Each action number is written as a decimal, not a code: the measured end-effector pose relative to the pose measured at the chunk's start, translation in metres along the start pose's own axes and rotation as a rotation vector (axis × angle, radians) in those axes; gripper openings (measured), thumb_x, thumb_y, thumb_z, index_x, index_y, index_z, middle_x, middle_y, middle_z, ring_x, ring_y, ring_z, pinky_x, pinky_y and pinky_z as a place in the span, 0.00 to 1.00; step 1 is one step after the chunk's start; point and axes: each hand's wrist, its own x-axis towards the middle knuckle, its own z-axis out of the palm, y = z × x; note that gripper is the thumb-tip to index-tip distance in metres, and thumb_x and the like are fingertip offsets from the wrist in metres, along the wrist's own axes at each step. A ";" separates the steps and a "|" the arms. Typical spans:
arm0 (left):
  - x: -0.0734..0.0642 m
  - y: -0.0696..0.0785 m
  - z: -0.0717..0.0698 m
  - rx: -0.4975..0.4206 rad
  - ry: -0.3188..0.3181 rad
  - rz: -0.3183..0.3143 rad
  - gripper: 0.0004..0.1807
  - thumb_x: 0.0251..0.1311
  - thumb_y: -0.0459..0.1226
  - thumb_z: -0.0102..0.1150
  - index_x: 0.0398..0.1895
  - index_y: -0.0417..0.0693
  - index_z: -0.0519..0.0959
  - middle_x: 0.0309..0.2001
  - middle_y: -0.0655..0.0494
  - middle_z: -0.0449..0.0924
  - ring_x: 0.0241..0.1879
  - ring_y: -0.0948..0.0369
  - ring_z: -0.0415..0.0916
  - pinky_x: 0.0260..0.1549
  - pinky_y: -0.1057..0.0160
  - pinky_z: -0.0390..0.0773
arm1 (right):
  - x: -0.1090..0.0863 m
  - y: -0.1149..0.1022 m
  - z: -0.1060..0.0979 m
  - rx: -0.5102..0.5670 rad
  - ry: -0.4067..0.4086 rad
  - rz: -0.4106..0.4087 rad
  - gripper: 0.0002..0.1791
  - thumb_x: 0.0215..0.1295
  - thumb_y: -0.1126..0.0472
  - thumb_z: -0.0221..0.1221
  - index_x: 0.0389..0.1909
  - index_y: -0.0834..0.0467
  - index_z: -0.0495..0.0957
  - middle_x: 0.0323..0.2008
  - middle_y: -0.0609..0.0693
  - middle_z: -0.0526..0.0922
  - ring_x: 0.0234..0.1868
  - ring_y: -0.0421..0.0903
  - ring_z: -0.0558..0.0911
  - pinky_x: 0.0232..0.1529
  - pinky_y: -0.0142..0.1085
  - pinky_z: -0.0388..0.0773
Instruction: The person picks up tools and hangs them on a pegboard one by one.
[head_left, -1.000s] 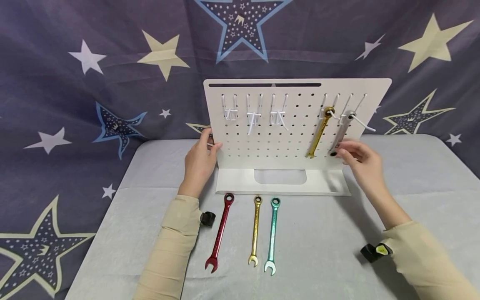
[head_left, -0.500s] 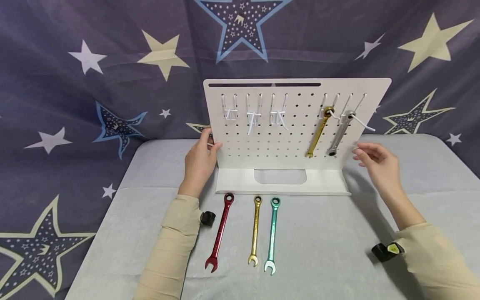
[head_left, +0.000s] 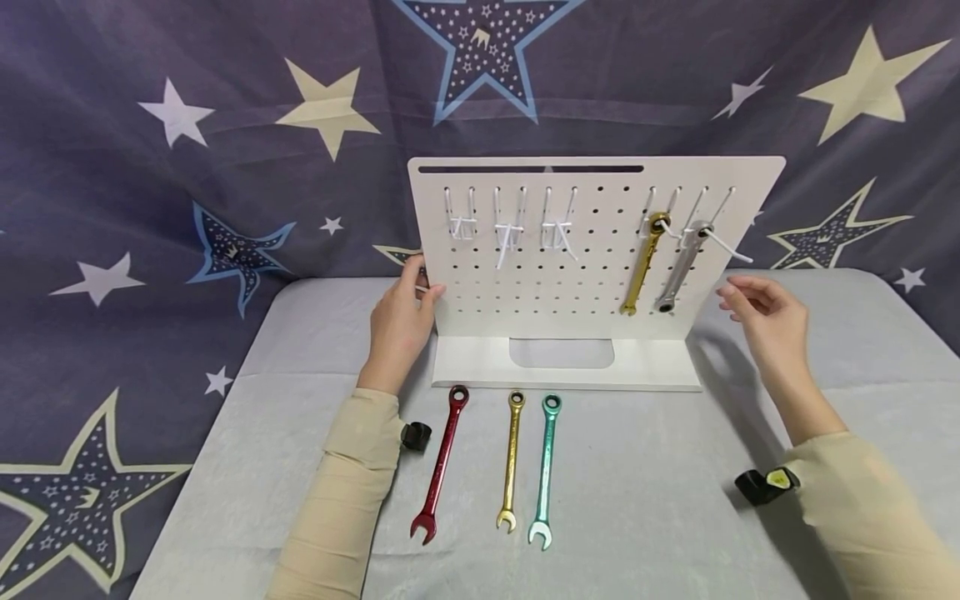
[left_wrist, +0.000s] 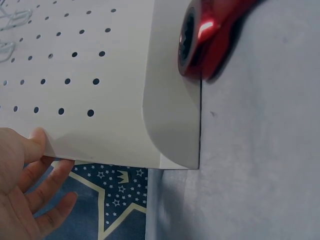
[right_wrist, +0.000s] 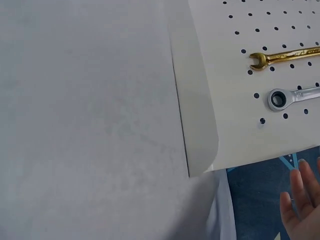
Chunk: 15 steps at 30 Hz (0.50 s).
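Note:
My left hand (head_left: 401, 329) holds the left edge of a white pegboard (head_left: 517, 326), thumb at the front and fingers behind, as the left wrist view also shows. Just off the board's right edge, my right hand (head_left: 776, 329) holds nothing, its fingers loosely bent. Close to it, a silver wrench (head_left: 681, 271) hangs by its upper ring from the rightmost hook, its lower ring end against the board. A gold wrench (head_left: 642, 268) hangs on the neighbouring hook, open jaw down. In the right wrist view, the right hand (right_wrist: 305, 210) appears at the lower right corner, beyond the board.
Three white hooks (head_left: 507, 233) on the board's left half carry nothing. In front of the base, a red wrench (head_left: 442, 467), a smaller gold wrench (head_left: 512, 462) and a green wrench (head_left: 547, 471) lie on the grey cloth (head_left: 637, 500). A starry curtain (head_left: 247, 50) hangs behind.
My right hand has let go of the silver wrench's lower end and moved right, off the board. The hanging gold wrench's lower end has swung slightly right. My left hand has stayed put.

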 end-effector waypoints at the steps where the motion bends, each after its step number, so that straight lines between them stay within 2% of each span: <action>1: 0.000 -0.001 0.000 0.001 -0.001 -0.001 0.23 0.69 0.42 0.58 0.65 0.53 0.68 0.45 0.49 0.82 0.45 0.51 0.80 0.39 0.46 0.75 | 0.001 0.000 0.002 0.027 0.007 0.006 0.05 0.64 0.67 0.64 0.39 0.56 0.84 0.27 0.38 0.86 0.27 0.33 0.83 0.30 0.21 0.76; 8: -0.001 -0.003 -0.002 0.010 0.002 -0.010 0.24 0.69 0.43 0.58 0.65 0.53 0.68 0.45 0.49 0.82 0.44 0.51 0.80 0.39 0.46 0.75 | 0.004 0.006 0.016 0.332 0.067 0.023 0.05 0.62 0.70 0.66 0.38 0.65 0.83 0.26 0.46 0.86 0.27 0.39 0.85 0.30 0.25 0.78; 15: -0.001 0.000 -0.002 0.044 0.002 -0.007 0.23 0.69 0.44 0.58 0.66 0.54 0.68 0.45 0.49 0.82 0.44 0.51 0.80 0.37 0.47 0.76 | 0.004 0.010 0.027 0.422 0.140 0.005 0.04 0.61 0.71 0.65 0.34 0.60 0.85 0.28 0.48 0.84 0.27 0.39 0.83 0.32 0.26 0.79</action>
